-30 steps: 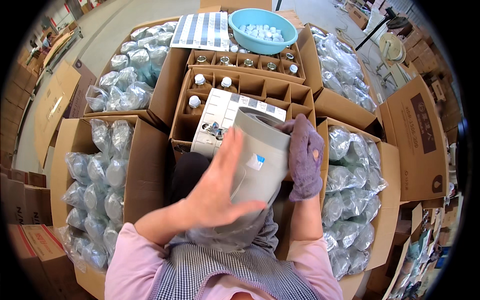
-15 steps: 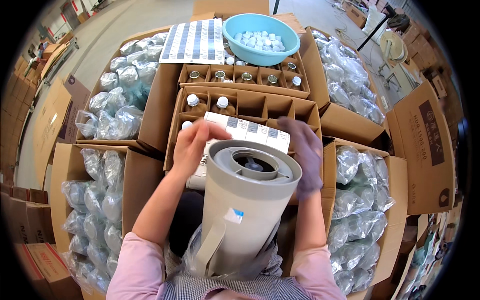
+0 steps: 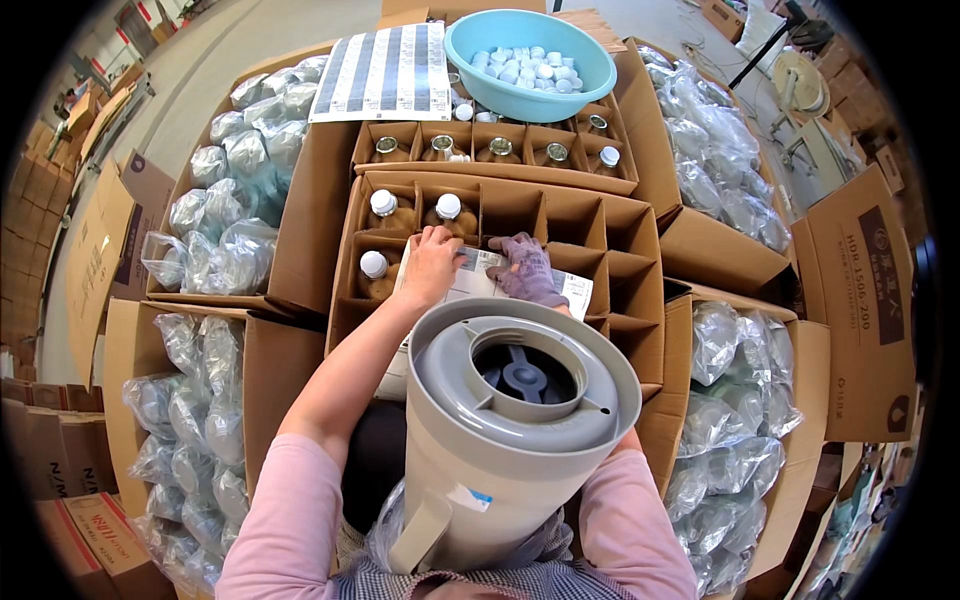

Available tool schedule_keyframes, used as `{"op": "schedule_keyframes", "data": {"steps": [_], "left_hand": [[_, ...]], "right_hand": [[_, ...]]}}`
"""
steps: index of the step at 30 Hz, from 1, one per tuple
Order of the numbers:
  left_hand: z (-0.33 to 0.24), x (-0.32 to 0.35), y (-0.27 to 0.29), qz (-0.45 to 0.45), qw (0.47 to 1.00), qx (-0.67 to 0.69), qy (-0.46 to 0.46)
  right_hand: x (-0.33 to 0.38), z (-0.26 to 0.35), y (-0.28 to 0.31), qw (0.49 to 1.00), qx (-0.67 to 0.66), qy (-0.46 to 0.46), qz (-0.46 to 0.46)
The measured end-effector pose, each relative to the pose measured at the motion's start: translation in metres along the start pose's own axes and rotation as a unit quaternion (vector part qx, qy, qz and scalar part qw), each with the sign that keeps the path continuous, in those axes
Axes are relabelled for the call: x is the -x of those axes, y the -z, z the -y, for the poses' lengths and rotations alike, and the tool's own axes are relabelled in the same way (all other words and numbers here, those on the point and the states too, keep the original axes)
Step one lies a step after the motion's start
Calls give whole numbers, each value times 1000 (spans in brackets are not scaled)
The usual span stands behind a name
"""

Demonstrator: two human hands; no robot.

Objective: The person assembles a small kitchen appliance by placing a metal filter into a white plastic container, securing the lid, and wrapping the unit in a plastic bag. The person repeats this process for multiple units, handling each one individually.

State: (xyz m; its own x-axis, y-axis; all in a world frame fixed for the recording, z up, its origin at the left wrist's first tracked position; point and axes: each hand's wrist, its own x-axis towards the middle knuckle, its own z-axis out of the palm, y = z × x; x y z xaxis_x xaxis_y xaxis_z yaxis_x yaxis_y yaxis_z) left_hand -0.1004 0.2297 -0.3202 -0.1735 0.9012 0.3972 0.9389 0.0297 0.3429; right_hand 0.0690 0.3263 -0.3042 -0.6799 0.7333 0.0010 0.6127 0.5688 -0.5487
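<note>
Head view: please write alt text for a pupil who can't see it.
A bare left hand and gloved right hand touch a printed sheet lying over a divided carton holding white-capped bottles. A grey jug is nearest; a blue basin of white caps sits beyond.

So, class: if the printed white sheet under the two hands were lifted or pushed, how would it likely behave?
The sheet would probably bend and flop, since it looks paper-thin. That thinness also suggests little weight for its area. Pushed, it might sag in places, as it lies across the divided carton.

Pale reel [image 3: 803, 84], tan cardboard [image 3: 97, 265]
</note>
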Motion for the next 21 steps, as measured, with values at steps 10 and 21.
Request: {"op": "schedule_keyframes", "data": {"steps": [10,21], "left_hand": [[6,14,-12,-89,990,-16,-110],[-8,19,-8,-74,983,75,-148]], "right_hand": [[9,3,-4,997,51,38,-44],[8,-44,-56,987,141,77,3]]}}
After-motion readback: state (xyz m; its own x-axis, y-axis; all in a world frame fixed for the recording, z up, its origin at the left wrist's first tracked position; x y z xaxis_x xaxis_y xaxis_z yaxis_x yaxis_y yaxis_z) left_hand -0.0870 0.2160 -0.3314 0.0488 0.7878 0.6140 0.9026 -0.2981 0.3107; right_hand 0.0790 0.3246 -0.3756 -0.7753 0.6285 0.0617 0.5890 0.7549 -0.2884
